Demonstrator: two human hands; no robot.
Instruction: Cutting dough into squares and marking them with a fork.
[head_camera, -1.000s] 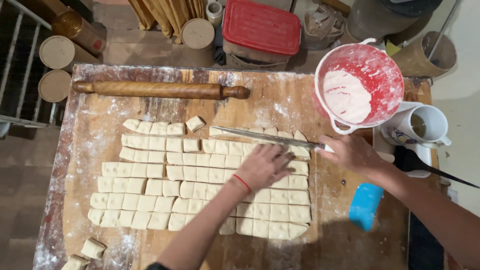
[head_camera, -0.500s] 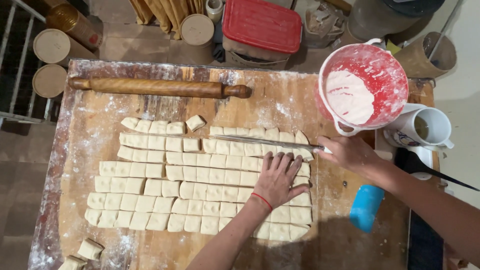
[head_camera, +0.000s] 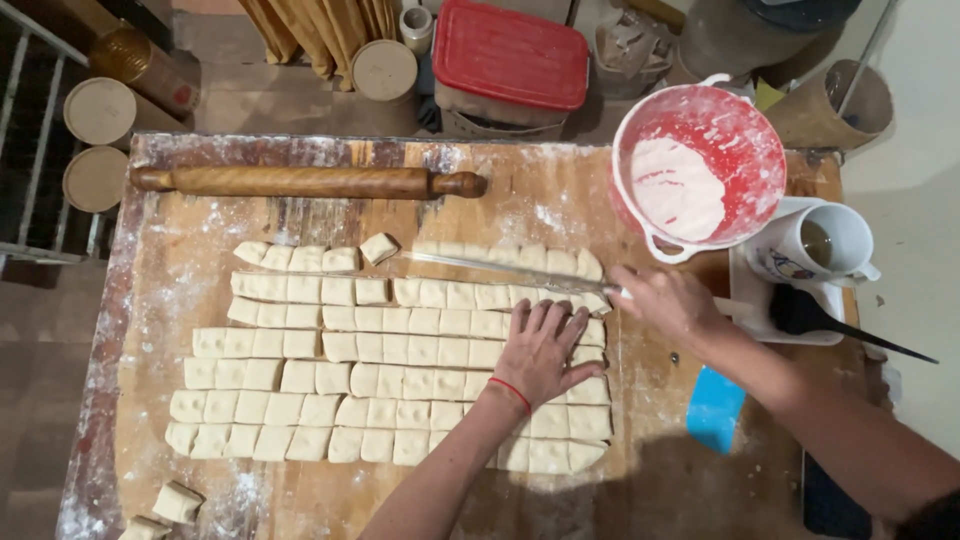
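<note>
Rolled dough cut into several rows of small squares (head_camera: 330, 380) lies on a floured wooden board (head_camera: 180, 270). My left hand (head_camera: 545, 350), a red band at its wrist, presses flat on the squares at the right side of the sheet, fingers spread. My right hand (head_camera: 670, 300) grips the handle of a long knife (head_camera: 490, 268) whose blade lies across the upper rows, pointing left. One loose square (head_camera: 378, 246) sits tilted above the top row.
A wooden rolling pin (head_camera: 300, 182) lies along the board's far edge. A red bucket of flour (head_camera: 700, 170) and a white mug (head_camera: 815, 245) stand at the right. A blue scraper (head_camera: 716, 408) lies at the right. Dough scraps (head_camera: 165, 505) sit at the bottom left corner.
My left hand has slid right and toward me across the dough squares. The knife blade has stayed over the upper rows with my right hand still on its handle.
</note>
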